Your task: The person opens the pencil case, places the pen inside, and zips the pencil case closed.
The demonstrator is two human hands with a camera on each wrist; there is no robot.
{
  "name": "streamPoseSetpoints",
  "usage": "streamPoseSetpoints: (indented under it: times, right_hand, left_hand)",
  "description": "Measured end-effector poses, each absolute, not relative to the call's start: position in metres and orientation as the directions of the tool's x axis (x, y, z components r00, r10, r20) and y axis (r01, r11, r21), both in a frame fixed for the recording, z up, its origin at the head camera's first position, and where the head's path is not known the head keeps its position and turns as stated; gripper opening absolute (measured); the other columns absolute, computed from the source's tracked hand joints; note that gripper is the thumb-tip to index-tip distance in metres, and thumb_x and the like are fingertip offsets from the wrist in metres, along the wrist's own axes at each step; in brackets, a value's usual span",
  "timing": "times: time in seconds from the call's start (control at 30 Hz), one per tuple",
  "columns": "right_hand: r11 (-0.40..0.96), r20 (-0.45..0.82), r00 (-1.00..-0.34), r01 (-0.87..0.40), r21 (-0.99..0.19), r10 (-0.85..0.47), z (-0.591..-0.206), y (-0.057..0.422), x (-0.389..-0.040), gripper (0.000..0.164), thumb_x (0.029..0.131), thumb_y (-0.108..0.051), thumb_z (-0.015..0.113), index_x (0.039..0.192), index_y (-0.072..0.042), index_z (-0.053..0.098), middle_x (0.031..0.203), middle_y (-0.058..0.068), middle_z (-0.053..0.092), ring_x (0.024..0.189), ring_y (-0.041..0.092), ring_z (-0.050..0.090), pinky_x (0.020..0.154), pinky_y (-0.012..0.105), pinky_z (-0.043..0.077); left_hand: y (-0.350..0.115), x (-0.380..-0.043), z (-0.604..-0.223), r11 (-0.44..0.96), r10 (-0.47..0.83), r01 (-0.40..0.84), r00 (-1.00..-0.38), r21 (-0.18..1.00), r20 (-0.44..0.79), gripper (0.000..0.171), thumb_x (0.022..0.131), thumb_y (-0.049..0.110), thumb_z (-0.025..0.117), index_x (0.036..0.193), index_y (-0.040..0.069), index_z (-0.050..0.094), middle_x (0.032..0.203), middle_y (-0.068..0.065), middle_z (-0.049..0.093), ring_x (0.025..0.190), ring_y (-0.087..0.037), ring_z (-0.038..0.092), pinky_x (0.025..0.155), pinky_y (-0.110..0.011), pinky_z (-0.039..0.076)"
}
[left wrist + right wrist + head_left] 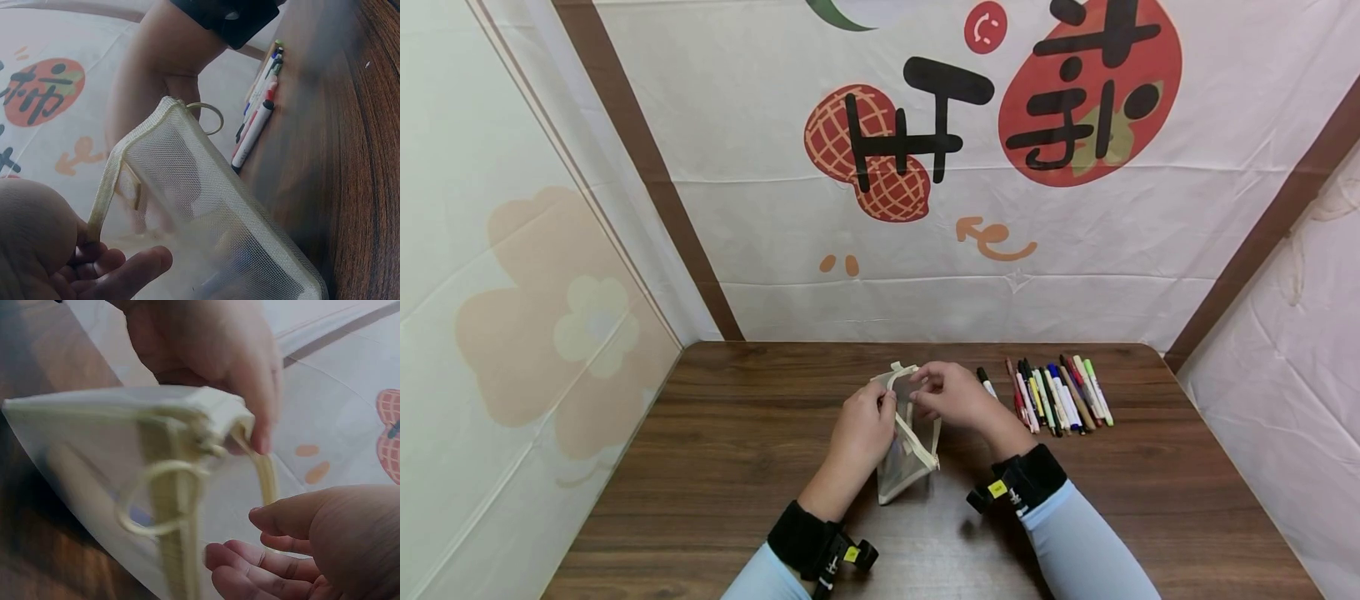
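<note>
A cream-edged mesh zip pouch (pixel 904 471) stands on the wooden table, its mouth open. My left hand (pixel 867 425) pinches one side of the pouch's rim between thumb and fingers. In the right wrist view, my right hand (pixel 312 550) sits by the mouth, fingers loosely bent and spread, and I see nothing gripped there. Through the mesh in the left wrist view, the right hand's fingers look blurred. A small cord loop (pixel 215 119) hangs from the pouch's corner. Some bluish shape shows faintly inside, too unclear to name.
Several pens and markers (pixel 1060 396) lie side by side at the table's back right. A black-capped white marker (pixel 987 383) lies apart from them, close to the right wrist. A printed cloth (pixel 760 233) hangs behind the table (pixel 737 467).
</note>
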State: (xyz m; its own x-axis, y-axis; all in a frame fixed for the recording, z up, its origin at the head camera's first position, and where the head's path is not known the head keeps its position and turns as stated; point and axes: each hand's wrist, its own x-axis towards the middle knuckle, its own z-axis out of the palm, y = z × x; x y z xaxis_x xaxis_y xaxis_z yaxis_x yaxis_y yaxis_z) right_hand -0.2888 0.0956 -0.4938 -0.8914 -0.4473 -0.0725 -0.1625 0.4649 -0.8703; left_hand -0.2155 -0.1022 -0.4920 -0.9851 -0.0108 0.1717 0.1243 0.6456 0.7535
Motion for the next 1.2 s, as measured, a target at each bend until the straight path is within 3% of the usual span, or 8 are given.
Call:
streamPoseSetpoints:
  times: [0.47,0.67,0.87,1.2]
  right_hand:
    - [0.655,-0.024,-0.972,-0.14,-0.742,-0.234,-0.471,0.162,-0.305,0.038,0.115,-0.029,0.07,0.146,-0.008,0.069,0.118,0.017,0.082,0.107,0.04,0.08,0.085,0.043,0.061]
    - [0.73,-0.029,-0.987,-0.096,-0.677,-0.157,-0.467,0.2,-0.313,0.044,0.116,-0.034,0.065,0.15,-0.007,0.067,0.133,0.023,0.076,0.106,0.035,0.074,0.087,0.048,0.06]
    - [0.76,-0.05,-0.996,-0.023,-0.65,-0.073,-0.468,0.233,-0.315,0.048,0.118,-0.032,0.061,0.156,-0.003,0.062,0.148,0.031,0.069,0.131,0.049,0.07,0.102,0.061,0.06]
    - [0.782,-0.099,-0.993,0.115,-0.613,0.069,-0.47,0.275,-0.313,0.053,0.118,-0.032,0.058,0.159,0.002,0.056,0.155,0.035,0.061,0.137,0.053,0.064,0.109,0.067,0.056]
  left_hand:
    - [-0.101,-0.214,-0.492,0.661,-0.021,0.137,-0.979,0.737,0.201,0.027,0.118,0.019,0.057,0.096,0.008,0.068,0.083,-0.005,0.065,0.066,-0.013,0.058,0.064,-0.032,0.052]
    - [-0.101,-0.215,-0.492,0.669,-0.016,0.143,-0.978,0.729,0.207,0.026,0.118,0.019,0.058,0.097,0.008,0.068,0.083,-0.005,0.063,0.068,-0.014,0.056,0.064,-0.031,0.05]
    - [-0.101,-0.214,-0.491,0.666,-0.011,0.139,-0.981,0.733,0.196,0.026,0.119,0.019,0.057,0.099,0.007,0.068,0.083,-0.006,0.061,0.067,-0.015,0.055,0.063,-0.031,0.049]
    - [-0.101,-0.215,-0.493,0.675,-0.012,0.142,-0.979,0.724,0.204,0.025,0.118,0.018,0.058,0.098,0.007,0.07,0.085,-0.006,0.063,0.071,-0.017,0.056,0.066,-0.033,0.05]
